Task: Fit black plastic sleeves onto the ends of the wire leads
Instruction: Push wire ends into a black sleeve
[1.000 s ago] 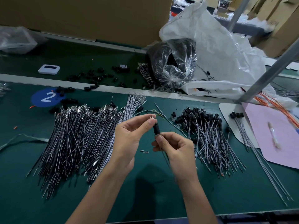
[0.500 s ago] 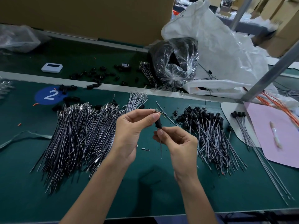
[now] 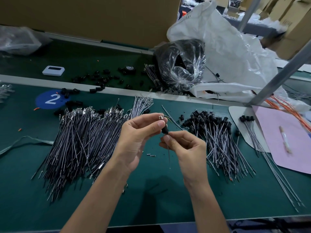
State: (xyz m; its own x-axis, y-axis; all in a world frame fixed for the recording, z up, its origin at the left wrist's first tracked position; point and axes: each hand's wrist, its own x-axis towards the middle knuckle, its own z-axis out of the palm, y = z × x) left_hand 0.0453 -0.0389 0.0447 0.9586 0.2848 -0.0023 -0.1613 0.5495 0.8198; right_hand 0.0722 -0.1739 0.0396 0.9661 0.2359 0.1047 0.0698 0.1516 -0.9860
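One black sleeve (image 3: 164,130), pinched by the left hand (image 3: 139,137) above the bench (image 3: 151,199), right hand (image 3: 185,147) gripping its wire lead (image 3: 168,154): thin lead may buckle or slip if pushed off-axis.

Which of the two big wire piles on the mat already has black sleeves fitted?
The pile right of the hands: black sleeves cap its far ends. The larger pile left of the hands shows bare metal terminals instead.

black sleeve (image 3: 164,130) in the pinch | grey-and-black lead pile (image 3: 80,142) left of it | dark green mat (image 3: 151,190) beneath | pink sheet (image 3: 289,140) far right | blue disc (image 3: 50,99), white "2", upper left
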